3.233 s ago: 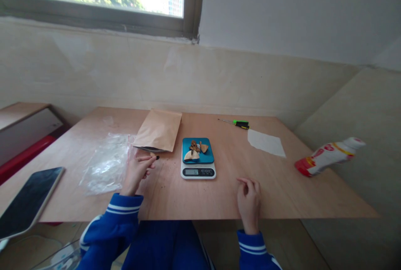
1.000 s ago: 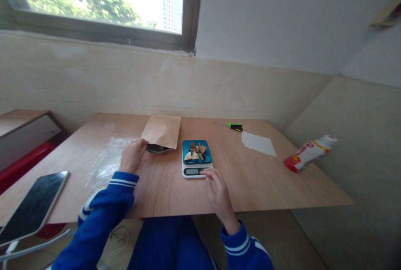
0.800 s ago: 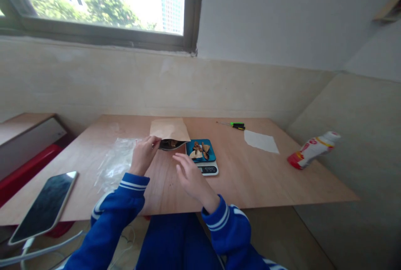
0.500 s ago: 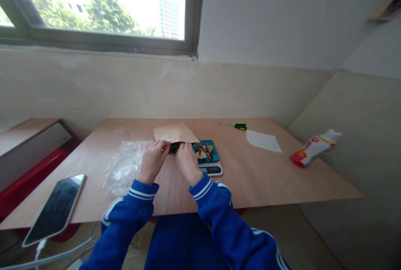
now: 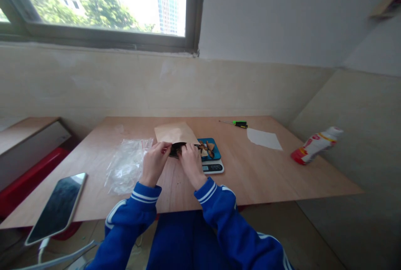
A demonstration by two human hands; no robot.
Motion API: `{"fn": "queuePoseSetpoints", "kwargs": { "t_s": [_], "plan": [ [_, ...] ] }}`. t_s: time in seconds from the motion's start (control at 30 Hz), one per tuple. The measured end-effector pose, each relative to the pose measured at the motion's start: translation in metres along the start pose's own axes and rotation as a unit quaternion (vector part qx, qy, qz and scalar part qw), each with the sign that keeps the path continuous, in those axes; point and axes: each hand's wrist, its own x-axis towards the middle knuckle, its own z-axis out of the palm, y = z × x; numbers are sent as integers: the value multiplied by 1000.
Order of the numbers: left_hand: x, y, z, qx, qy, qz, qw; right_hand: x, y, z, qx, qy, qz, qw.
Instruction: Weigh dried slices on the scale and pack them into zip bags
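A brown kraft paper bag (image 5: pixel 176 132) lies on the table with its dark mouth parted toward me. My left hand (image 5: pixel 156 159) pinches the left side of that mouth between thumb and fingers. At the right part of the opening is my right hand (image 5: pixel 191 161), its fingers curled and closed; what they hold is hidden. Just right of it stands a white kitchen scale (image 5: pixel 217 167) with a blue tray (image 5: pixel 216 144) on top. Brown dried pieces (image 5: pixel 209 148), looking like sliced mushrooms, lie in the tray, partly covered by my right hand.
Clear plastic bags (image 5: pixel 127 167) lie left of my left hand. A phone (image 5: pixel 58 207) with a cable rests at the table's left edge. Beyond the scale are a green-and-black screwdriver (image 5: pixel 240 124), a white paper sheet (image 5: pixel 264 139) and a red-and-white bottle (image 5: pixel 316 147).
My right hand has shifted slightly right, covering more of the tray. The bag's mouth shows wider between my hands. My left hand keeps its pinch on the bag.
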Motion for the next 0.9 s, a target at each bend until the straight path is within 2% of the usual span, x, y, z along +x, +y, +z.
{"fn": "queuePoseSetpoints", "kwargs": {
  "t_s": [0.23,0.4,0.5,0.57,0.7,0.77,0.83,0.9],
  "plan": [
    [4,7,-4,25,2,-19,1000,-2,8,-12,46,19,-44,998],
    [4,8,-9,30,0,-42,999,-6,20,-25,162,72,-41,983],
    [5,8,-10,32,4,-42,999,-8,26,-30,263,108,-16,959],
    [6,8,-10,37,8,-40,998,-9,32,-33,340,122,11,933],
    [8,6,-12,46,13,-45,998,-11,57,-37,504,88,97,854],
    [7,3,-15,48,15,-50,997,-11,78,-37,548,90,139,820],
    [5,-1,-17,43,13,-53,998,-9,105,-34,545,132,174,810],
    [2,-5,-18,34,9,-54,998,-6,132,-26,498,178,188,827]
  ]
}}
